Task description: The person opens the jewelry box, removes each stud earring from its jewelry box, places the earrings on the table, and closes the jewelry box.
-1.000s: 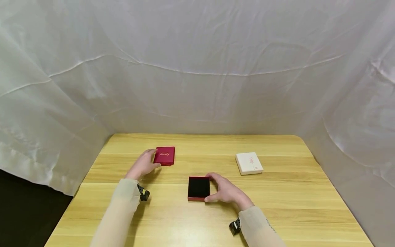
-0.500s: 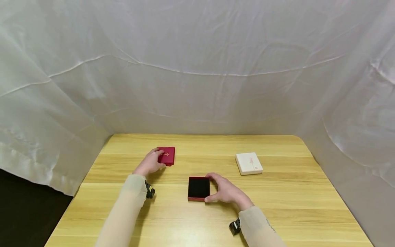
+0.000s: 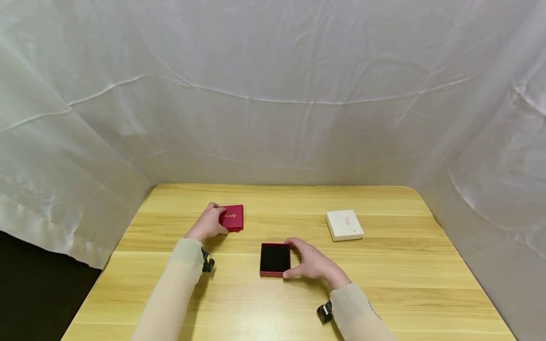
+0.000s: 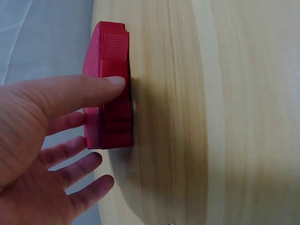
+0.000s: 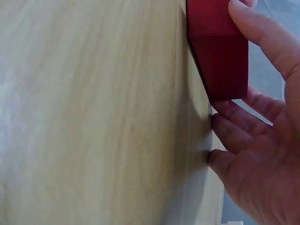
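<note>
My left hand (image 3: 206, 224) grips a square red stack (image 3: 232, 218) with gold lettering, at the back left of the table. In the left wrist view the thumb lies along the ribbed, layered edge of the red stack (image 4: 115, 51), and the index finger reaches its other side; the remaining fingers are spread. Near the middle, my right hand (image 3: 313, 263) holds an open red jewelry box (image 3: 271, 274) with a black pad (image 3: 275, 256) inside. Its thumb and index finger span the box's right side. The right wrist view shows the thumb on the red box (image 5: 219, 61), other fingertips touching the table.
A white box (image 3: 344, 224) with pink lettering sits at the back right of the wooden table (image 3: 409, 270). Pale fabric (image 3: 277, 128) hangs behind the table and along both sides.
My left hand has moved right and farther over the red stack, which has shifted slightly right and toward me. My right hand and the red jewelry box have stayed still.
</note>
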Motion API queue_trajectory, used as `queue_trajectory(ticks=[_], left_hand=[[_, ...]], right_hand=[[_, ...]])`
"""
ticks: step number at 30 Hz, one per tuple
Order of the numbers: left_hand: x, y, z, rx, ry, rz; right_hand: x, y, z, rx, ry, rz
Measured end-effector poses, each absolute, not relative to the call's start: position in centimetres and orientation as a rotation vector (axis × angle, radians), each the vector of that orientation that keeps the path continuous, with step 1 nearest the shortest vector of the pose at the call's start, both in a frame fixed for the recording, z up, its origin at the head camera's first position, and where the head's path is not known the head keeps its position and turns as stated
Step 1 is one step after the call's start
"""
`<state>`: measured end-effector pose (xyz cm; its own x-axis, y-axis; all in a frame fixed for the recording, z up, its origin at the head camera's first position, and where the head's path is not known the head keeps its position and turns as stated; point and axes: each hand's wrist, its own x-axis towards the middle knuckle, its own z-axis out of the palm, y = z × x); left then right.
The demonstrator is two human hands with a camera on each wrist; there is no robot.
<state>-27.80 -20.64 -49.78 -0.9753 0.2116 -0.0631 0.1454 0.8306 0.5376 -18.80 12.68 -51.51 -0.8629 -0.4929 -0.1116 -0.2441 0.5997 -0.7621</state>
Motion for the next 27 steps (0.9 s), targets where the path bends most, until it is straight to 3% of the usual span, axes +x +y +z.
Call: queue_trajectory(ticks=[27], left_hand=[[-27.61,-20.31,-49.79,0.262,2.837,0.834]], right_hand=[[-18.49,12.56,-51.22,-0.628,2.545,-1.091]])
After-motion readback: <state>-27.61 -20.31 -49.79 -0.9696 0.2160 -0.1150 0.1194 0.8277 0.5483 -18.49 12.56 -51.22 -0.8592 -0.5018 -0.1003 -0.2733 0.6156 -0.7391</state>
